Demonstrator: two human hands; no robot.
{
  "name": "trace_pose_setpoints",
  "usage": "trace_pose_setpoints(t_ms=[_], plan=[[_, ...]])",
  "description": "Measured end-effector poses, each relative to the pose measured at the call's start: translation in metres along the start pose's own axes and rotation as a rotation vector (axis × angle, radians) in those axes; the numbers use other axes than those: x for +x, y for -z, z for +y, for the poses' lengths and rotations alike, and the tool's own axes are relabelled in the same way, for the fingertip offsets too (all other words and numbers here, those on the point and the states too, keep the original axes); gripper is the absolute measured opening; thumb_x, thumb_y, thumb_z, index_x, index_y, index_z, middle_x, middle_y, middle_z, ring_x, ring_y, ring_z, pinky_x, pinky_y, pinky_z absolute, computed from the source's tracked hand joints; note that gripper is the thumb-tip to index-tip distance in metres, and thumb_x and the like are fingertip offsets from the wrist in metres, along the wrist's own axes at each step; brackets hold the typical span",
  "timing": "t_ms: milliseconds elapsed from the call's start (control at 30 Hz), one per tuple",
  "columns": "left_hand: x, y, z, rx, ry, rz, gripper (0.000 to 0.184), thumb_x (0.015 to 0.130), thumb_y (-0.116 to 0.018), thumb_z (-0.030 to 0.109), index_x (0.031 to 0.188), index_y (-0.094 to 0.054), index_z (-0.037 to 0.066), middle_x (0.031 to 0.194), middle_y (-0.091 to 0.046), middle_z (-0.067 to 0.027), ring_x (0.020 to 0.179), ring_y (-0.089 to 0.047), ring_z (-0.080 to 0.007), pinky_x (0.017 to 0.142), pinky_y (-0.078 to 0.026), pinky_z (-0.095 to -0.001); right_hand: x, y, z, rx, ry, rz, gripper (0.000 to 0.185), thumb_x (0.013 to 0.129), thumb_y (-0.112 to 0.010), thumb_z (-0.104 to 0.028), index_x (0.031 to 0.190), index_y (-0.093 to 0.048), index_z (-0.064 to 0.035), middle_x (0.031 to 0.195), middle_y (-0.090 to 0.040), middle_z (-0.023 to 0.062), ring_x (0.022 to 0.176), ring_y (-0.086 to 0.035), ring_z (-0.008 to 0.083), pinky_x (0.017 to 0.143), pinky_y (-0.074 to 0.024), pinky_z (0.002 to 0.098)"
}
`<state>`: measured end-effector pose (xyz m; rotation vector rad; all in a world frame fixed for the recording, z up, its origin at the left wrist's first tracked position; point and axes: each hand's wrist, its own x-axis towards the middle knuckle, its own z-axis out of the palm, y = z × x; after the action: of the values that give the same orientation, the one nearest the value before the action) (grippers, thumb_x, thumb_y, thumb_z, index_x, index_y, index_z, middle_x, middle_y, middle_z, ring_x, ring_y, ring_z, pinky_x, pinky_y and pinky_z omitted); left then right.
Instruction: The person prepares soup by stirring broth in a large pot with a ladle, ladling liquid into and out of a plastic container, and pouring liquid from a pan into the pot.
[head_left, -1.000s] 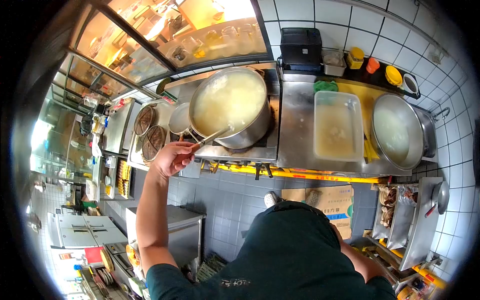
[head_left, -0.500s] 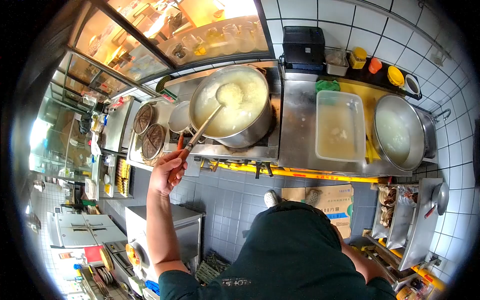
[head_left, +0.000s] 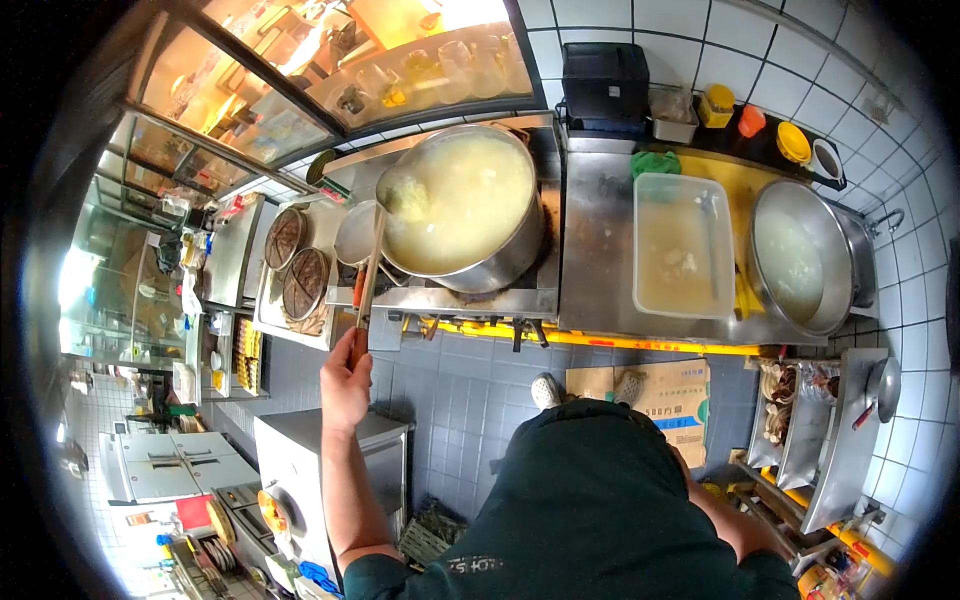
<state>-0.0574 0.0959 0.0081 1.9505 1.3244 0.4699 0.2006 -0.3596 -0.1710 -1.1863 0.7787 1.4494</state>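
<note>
My left hand (head_left: 346, 388) is closed around the wooden handle of a long-handled ladle (head_left: 371, 280). The ladle's round head, heaped with pale grainy food, is at the left side inside a large steel pot (head_left: 505, 258). Cloudy whitish liquid fills much of the pot, which stands on the stove. Of my right arm (head_left: 735, 520) only part shows at my side; the hand is hidden behind my body. Just left of the pot is a small pan (head_left: 357, 235).
Right of the stove, a clear plastic tub (head_left: 683, 300) of cloudy liquid and a wide metal basin (head_left: 835, 300) stand on the steel counter. Two round dark lids or baskets (head_left: 303, 284) lie at left. A yellow pipe (head_left: 600, 342) runs along the front; cardboard (head_left: 690, 405) lies underfoot.
The ladle head has moved left from the pot's middle to its left side. Its handle is now steeper, and my left hand is slightly lower and nearer my body.
</note>
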Motion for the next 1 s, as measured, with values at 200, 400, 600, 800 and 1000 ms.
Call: trace_pose_setpoints(t_ms=[200,400,600,800,1000], plan=[[-0.037,-0.069,-0.019,0.212,-0.307,0.222,0.061,0.082,-0.051,-0.011,0.142,-0.044,-0.004,0.106,-0.058,-0.0226,0.091,-0.063,-0.036,0.08,-0.052,-0.0398,-0.018,-0.019,-0.006,-0.223,0.108,0.021,0.047,0.103,-0.038,-0.035,0.138,-0.052,-0.0064,0.14,-0.052,0.0105,0.128,-0.048,0.0205,0.112,-0.0356,0.0331],[-0.037,-0.122,-0.067,0.397,-0.418,0.139,0.074,0.081,-0.05,-0.01,0.151,-0.034,0.004,0.1,-0.054,-0.0242,0.083,-0.057,-0.0405,0.075,-0.049,-0.0447,0.071,0.044,0.018,-0.143,0.216,-0.04,0.048,0.102,-0.043,-0.033,0.139,-0.048,-0.0026,0.139,-0.05,0.0151,0.128,-0.046,0.0264,0.108,-0.0376,0.0379],[-0.042,-0.131,-0.057,0.396,-0.363,0.265,0.074,0.082,-0.05,-0.011,0.152,-0.033,0.006,0.103,-0.054,-0.0253,0.084,-0.057,-0.0411,0.077,-0.049,-0.0458,0.104,0.031,-0.045,-0.176,0.748,0.179,0.055,0.095,-0.059,-0.036,0.138,-0.042,-0.0059,0.131,-0.048,0.0165,0.119,-0.052,0.0304,0.099,-0.0436,0.0415],[-0.032,-0.137,-0.087,0.075,-0.256,0.092,0.072,0.084,-0.043,-0.016,0.152,-0.029,0.0,0.14,-0.048,-0.0267,0.129,-0.052,-0.0363,0.104,-0.045,-0.0376,0.1,-0.034,-0.129,0.361,0.746,0.044,0.052,0.096,-0.059,-0.038,0.136,-0.041,-0.0102,0.12,-0.046,0.0154,0.101,-0.064,0.0302,0.086,-0.0557,0.0415],[-0.049,-0.145,-0.062,0.273,-0.304,0.195,0.072,0.084,-0.045,-0.014,0.153,-0.03,0.004,0.125,-0.056,-0.0266,0.114,-0.06,-0.036,0.096,-0.048,-0.0396,0.092,-0.06,-0.151,0.445,0.729,0.005,0.053,0.095,-0.063,-0.034,0.135,-0.04,-0.008,0.116,-0.046,0.0161,0.098,-0.066,0.0314,0.088,-0.0571,0.0453]])
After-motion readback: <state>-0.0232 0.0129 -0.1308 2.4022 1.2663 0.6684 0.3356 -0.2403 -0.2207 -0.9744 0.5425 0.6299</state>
